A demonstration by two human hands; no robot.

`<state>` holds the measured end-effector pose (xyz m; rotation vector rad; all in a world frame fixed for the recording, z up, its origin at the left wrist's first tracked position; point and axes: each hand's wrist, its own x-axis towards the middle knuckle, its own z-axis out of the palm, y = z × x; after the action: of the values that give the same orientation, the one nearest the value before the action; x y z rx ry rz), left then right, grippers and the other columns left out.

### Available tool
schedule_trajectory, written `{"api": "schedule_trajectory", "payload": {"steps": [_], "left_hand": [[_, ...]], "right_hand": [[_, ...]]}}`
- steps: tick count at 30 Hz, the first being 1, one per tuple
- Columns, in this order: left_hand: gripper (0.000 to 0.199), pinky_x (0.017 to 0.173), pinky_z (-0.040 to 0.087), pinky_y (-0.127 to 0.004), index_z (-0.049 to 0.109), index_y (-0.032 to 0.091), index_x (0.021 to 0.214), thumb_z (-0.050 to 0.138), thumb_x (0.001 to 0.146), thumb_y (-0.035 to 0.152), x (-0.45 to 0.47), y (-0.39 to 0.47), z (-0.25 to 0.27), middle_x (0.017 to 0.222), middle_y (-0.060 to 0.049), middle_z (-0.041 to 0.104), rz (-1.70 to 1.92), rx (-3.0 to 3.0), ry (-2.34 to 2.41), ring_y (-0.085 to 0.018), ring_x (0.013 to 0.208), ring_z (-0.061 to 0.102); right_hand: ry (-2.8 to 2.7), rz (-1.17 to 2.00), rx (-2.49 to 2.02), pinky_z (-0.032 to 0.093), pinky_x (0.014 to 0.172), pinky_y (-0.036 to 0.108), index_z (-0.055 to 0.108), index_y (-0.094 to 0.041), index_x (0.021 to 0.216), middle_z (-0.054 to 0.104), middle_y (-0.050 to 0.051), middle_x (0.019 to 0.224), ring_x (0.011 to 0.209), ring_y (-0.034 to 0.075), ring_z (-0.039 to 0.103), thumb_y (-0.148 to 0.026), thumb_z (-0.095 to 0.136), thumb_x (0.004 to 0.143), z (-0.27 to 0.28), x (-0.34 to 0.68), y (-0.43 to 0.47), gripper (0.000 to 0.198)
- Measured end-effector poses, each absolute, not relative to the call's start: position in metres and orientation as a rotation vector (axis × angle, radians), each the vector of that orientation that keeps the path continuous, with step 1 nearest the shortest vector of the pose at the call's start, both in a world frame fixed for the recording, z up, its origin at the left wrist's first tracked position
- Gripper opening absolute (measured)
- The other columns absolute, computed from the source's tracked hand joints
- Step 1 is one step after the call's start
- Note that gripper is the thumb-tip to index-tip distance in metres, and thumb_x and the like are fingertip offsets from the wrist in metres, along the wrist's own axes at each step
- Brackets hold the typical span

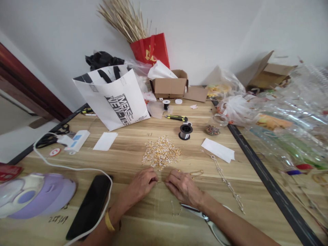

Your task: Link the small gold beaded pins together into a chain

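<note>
My left hand is closed in a pinch at the near edge of a pile of small gold and clear pieces. Facing it, my right hand has its fingers pressed together too. A tiny gold-coloured piece shows between the fingertips; its exact kind is too small to tell. Beside my right hand lies a gold safety-pin-like piece. Under my right forearm are scissors, partly hidden. A short thin chain lies nearer me, and a longer silver chain stretches out to the right.
Behind the pile are a wire spool, a utility knife and a glass jar of beads. White paper lies to the right. A black phone, white cable and purple-white device are at left. Plastic bottles crowd the right.
</note>
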<state>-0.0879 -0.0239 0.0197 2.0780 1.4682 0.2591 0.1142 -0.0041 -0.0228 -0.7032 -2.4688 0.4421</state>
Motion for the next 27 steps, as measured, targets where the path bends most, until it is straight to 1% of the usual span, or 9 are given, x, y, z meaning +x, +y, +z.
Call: {"api": "schedule_trajectory", "payload": {"steps": [10,18,21,27], "left_hand": [[0.02,0.071,0.039,-0.026,0.06,0.017,0.071,0.044,0.08,0.013,-0.089,-0.024,0.013,0.077,-0.003,0.059,0.268,2.103,1.466,-0.017,0.076,0.054],[0.011,0.059,0.041,-0.022,0.06,0.015,0.067,0.052,0.073,0.014,-0.087,-0.021,0.008,0.064,0.0,0.062,0.516,1.792,1.499,-0.013,0.061,0.055],[0.008,0.057,0.042,-0.021,0.059,0.014,0.064,0.054,0.07,0.015,-0.085,-0.021,0.001,0.062,-0.001,0.062,0.632,1.683,1.453,-0.013,0.06,0.056],[0.008,0.058,0.044,-0.022,0.059,0.013,0.065,0.057,0.069,0.019,-0.078,-0.022,-0.005,0.062,-0.002,0.062,0.751,1.51,1.377,-0.013,0.061,0.056]], "right_hand": [[-2.472,0.438,-0.697,0.04,0.062,0.027,0.051,-0.018,0.084,0.054,0.004,0.079,0.072,0.016,0.051,-0.019,0.044,0.091,-0.021,0.114,-0.004,0.011],[-2.457,0.412,-0.705,0.039,0.061,0.026,0.051,-0.018,0.083,0.054,0.003,0.079,0.071,0.015,0.051,-0.019,0.044,0.091,-0.024,0.114,-0.005,0.01],[-2.454,0.4,-0.707,0.039,0.06,0.026,0.051,-0.018,0.083,0.054,0.003,0.078,0.07,0.015,0.051,-0.02,0.044,0.091,-0.024,0.114,-0.005,0.011],[-2.45,0.405,-0.703,0.039,0.06,0.026,0.052,-0.018,0.084,0.054,0.003,0.079,0.071,0.015,0.051,-0.019,0.044,0.091,-0.022,0.113,-0.005,0.011]]}}
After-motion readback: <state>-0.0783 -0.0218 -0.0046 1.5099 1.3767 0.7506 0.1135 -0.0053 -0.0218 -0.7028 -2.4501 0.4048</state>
